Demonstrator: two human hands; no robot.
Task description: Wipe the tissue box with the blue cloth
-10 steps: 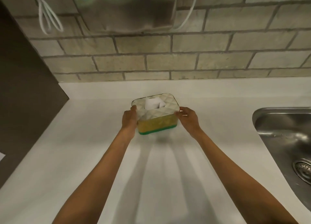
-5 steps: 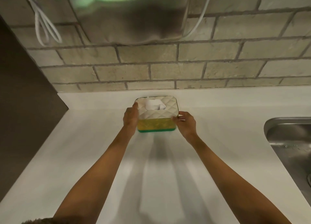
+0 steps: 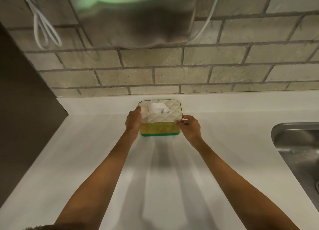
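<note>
Hands grip tissue box (image 3: pixel 160 121) on white counter (image 3: pixel 86 152) by brick wall (image 3: pixel 189 74).

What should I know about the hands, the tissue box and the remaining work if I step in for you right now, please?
Left hand: pressed against the left side of the tissue box, no cloth in it.
Right hand: on the box's right near corner, also without a cloth.
Tissue box: sits on the white countertop close to the brick wall, quilted lid on, a white tissue showing in the opening. The sink is off to the right.
Done: cannot tell whether any wiping has happened.
Left: the blue cloth is not in view; find it, then wipe the box.
</note>
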